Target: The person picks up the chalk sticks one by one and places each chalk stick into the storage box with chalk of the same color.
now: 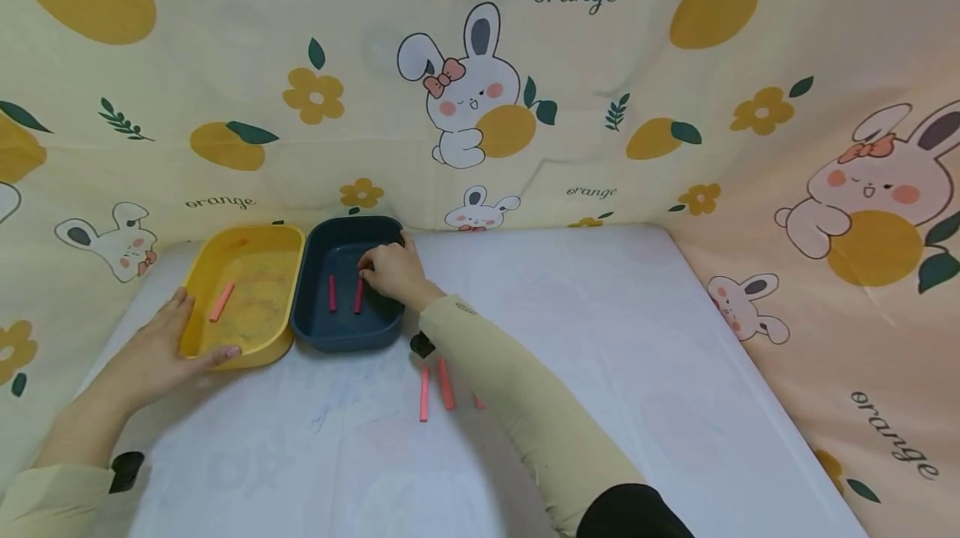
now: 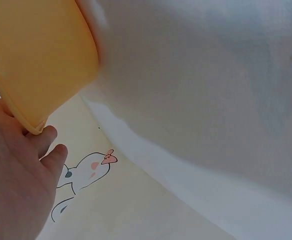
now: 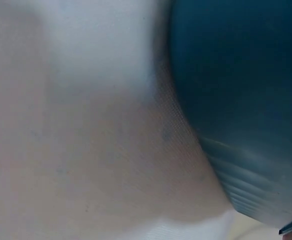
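Note:
My left hand (image 1: 168,342) grips the near left corner of a yellow plastic tray (image 1: 296,271), thumb along its front rim and fingers against its left side. One pink chalk stick (image 1: 221,302) lies in that tray. Right beside it stands a dark blue tray (image 1: 348,343), with my right hand (image 1: 396,273) reaching over its right side. Thumb and fingertips pinch the upper end of a pink chalk stick (image 1: 357,298) inside the blue tray. Another chalk stick (image 1: 332,294) lies to its left. The right wrist view shows only the outer wall of the blue tray (image 3: 246,100).
Several more pink chalk sticks (image 1: 424,394) lie on the white table (image 1: 600,338), in front of the blue tray and partly under the right sleeve (image 1: 517,388). A curtain printed with rabbits and oranges (image 1: 585,87) hangs behind and beside the table.

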A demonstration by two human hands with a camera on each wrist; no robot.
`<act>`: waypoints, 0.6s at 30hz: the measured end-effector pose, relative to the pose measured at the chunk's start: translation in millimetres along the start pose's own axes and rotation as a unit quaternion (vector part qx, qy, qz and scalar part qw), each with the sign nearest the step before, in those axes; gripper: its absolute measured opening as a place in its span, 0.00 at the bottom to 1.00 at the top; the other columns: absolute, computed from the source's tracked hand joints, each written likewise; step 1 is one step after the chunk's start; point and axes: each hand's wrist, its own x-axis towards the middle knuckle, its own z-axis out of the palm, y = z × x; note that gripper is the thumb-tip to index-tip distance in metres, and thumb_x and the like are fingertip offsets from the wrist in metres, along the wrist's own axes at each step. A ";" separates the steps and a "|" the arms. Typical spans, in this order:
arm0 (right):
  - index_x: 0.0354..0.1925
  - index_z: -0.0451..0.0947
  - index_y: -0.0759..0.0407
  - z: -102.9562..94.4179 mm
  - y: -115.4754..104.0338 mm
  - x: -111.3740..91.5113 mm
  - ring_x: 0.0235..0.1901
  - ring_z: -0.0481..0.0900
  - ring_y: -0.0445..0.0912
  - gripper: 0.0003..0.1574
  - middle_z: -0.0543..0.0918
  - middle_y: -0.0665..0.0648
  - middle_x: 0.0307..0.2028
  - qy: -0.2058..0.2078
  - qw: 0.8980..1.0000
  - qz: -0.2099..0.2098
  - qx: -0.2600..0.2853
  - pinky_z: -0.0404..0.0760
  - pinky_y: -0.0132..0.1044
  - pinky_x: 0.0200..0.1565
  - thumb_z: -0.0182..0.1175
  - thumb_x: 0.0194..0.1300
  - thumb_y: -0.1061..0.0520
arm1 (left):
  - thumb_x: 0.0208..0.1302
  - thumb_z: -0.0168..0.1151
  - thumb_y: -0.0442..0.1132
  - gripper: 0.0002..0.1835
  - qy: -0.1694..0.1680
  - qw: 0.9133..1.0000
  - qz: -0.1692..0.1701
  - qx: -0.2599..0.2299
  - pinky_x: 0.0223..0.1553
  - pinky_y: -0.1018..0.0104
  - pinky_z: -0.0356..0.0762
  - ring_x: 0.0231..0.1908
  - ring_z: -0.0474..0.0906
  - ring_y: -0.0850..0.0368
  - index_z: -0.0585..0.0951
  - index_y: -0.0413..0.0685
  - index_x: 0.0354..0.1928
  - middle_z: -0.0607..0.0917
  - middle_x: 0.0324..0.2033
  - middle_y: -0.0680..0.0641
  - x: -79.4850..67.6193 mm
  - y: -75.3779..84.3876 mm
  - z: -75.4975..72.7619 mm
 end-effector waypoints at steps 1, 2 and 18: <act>0.52 0.90 0.41 0.2 -0.3 0.2 0.50 0.85 0.39 0.12 0.90 0.38 0.44 -0.002 1.000 0.000 -0.005 0.45 0.52 0.81 0.62 0.77 0.46 | 0.67 0.60 0.71 0.67 -0.001 1.000 0.000 0.000 0.64 0.16 0.47 0.74 0.38 0.16 0.36 0.25 0.78 0.32 0.77 0.23 0.1 -0.6 0.3; 0.52 0.90 0.41 0.2 -0.6 0.3 0.50 0.85 0.38 0.12 0.90 0.38 0.45 -0.003 1.000 -0.001 -0.009 0.45 0.52 0.81 0.62 0.77 0.46 | 0.67 0.60 0.71 0.67 0.000 1.000 0.000 0.002 0.64 0.16 0.48 0.74 0.38 0.16 0.36 0.25 0.78 0.32 0.77 0.23 0.3 -1.0 0.6; 0.50 0.89 0.38 -2.1 -0.3 -1.4 0.48 0.85 0.37 0.11 0.90 0.38 0.44 -0.024 0.999 -0.011 -0.030 0.44 0.54 0.81 0.64 0.74 0.44 | 0.66 0.59 0.72 0.67 0.004 1.000 -0.001 0.008 0.64 0.16 0.48 0.74 0.39 0.16 0.37 0.24 0.78 0.33 0.77 0.23 -0.1 -0.5 1.2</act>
